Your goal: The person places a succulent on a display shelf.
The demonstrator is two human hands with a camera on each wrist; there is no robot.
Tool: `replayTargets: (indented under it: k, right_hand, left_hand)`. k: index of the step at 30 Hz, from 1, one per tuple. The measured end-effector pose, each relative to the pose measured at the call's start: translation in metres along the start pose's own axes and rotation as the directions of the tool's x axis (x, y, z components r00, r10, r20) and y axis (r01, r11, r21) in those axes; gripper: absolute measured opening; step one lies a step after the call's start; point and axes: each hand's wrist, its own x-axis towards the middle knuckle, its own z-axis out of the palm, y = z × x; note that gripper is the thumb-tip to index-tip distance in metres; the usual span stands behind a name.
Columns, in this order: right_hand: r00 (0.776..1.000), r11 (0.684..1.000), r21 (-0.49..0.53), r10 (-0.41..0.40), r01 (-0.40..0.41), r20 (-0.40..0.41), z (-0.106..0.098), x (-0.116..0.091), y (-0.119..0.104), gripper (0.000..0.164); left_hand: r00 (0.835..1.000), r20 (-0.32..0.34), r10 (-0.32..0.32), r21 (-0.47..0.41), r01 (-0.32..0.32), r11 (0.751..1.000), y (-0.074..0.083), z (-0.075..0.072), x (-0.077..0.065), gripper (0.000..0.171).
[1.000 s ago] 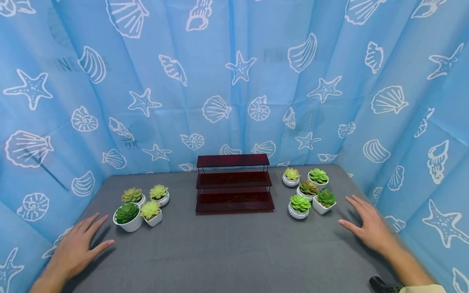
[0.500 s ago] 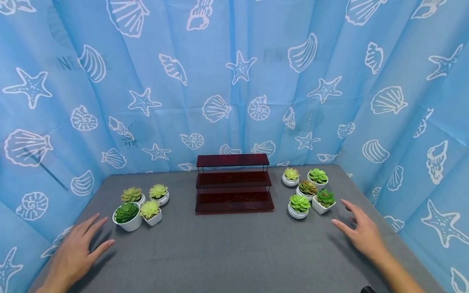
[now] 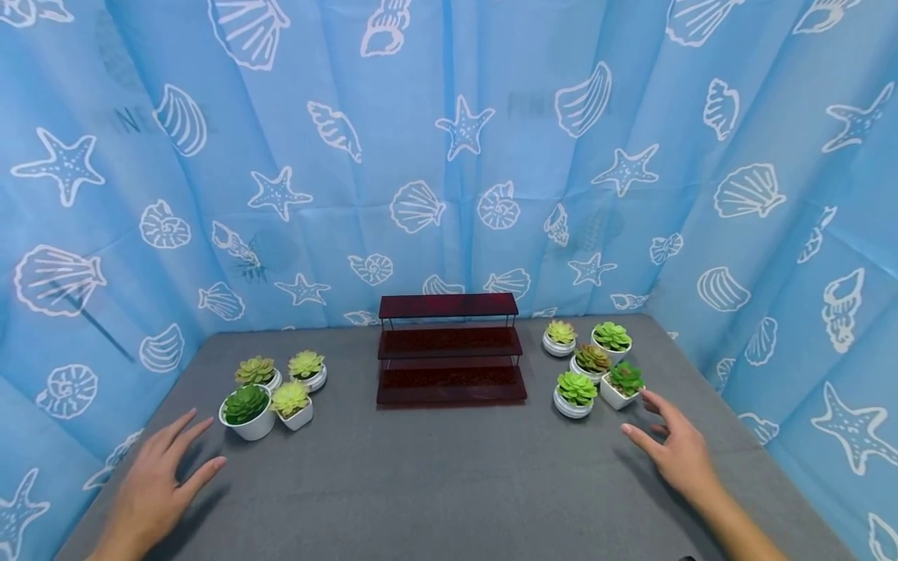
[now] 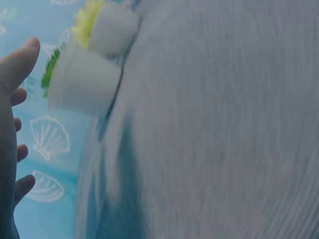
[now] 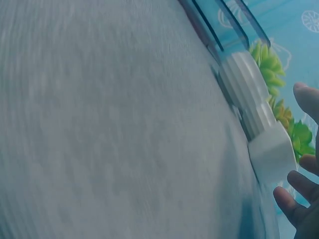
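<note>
My left hand (image 3: 157, 475) hovers at the table's left side, fingers spread, holding nothing. Just beyond its fingertips stands a dark green succulent in a round white pot (image 3: 251, 414); the left wrist view shows that white pot (image 4: 82, 82) beside the thumb. My right hand (image 3: 677, 452) is over the right side, fingers relaxed and holding nothing. Its index fingertip overlaps the edge of a square white pot with a green succulent (image 3: 623, 383). The right wrist view shows this square pot (image 5: 273, 154) close to the fingers. Next to it stands a bright green succulent in a ribbed pot (image 3: 575, 393).
A dark red three-tier shelf (image 3: 450, 351) stands at the back middle of the grey table (image 3: 435, 483). More potted succulents, such as a yellow-green one (image 3: 291, 403), cluster at left and right. A blue shell-print curtain (image 3: 449, 156) hangs behind and along the sides.
My right hand has moved left and slightly forward, toward the square pot. My left hand has stayed nearly where it was. The pots and shelf have not moved.
</note>
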Motion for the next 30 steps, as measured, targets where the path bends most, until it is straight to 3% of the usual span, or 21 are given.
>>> replayTargets:
  k: [5,14,26,30]
  right_hand:
    - [0.999,0.996,0.073,0.047,-0.046,-0.021,0.007,-0.001,-0.010,0.061]
    - [0.984,0.981,0.139,0.149,-0.135,-0.100,0.018,-0.004,-0.026,0.057]
    - [0.983,0.951,0.253,0.185,-0.180,0.006,0.033,0.004,-0.041,0.061]
    - [0.982,0.939,0.289,0.183,-0.187,0.041,0.038,0.007,-0.041,0.062]
  left_hand:
    - [1.000,-0.015,-0.014,-0.079,0.013,0.997,0.018,0.001,0.002,0.059]
    - [0.995,-0.098,0.029,-0.144,-0.043,0.989,0.049,0.004,0.009,0.056]
    - [0.976,-0.158,0.147,-0.266,-0.186,0.946,0.087,0.019,0.027,0.062]
    - [0.961,-0.198,0.194,-0.294,-0.247,0.923,0.099,0.027,0.032,0.062]
